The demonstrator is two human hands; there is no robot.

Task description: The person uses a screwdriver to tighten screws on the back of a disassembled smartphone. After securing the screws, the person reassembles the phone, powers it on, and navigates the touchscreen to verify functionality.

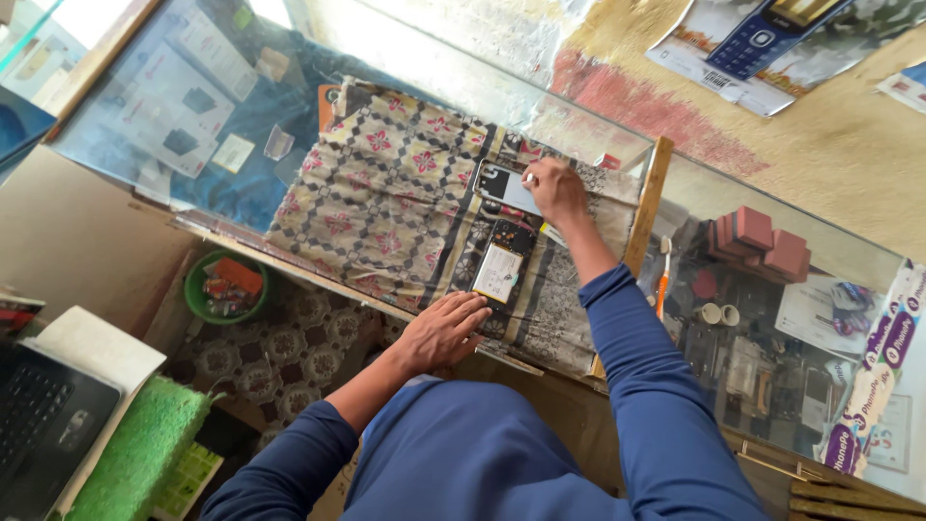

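Near the middle of the frame an opened phone [502,259] lies on a patterned cloth [386,193] spread over a glass counter [174,106]. The phone has its back off: the lower part shows a pale, whitish battery with a thin dark border, and above it a dark strip of inner parts with small coloured specks. Its lower end just touches the fingertips of the left hand [442,331], which rests flat on the cloth with fingers stretched out and together, gripping nothing.

Just above the phone lies its back cover [505,185], a grey-blue panel with a dark camera block at its left end. The right hand [557,188] sits at the cover's right edge, fingers curled down onto it; a small white object seems to be pinched at the fingertips, though the view is too small to be sure.

The cloth is beige with red flowers in a dark diamond grid and has a dark, patterned border. Right of centre, an orange-handled toothbrush [664,275] lies on the glass beside a wooden strip [646,207]. At lower left are a green bowl [227,287] of small parts, a laptop [43,425] and a green towel [140,449]. Both sleeves are blue.
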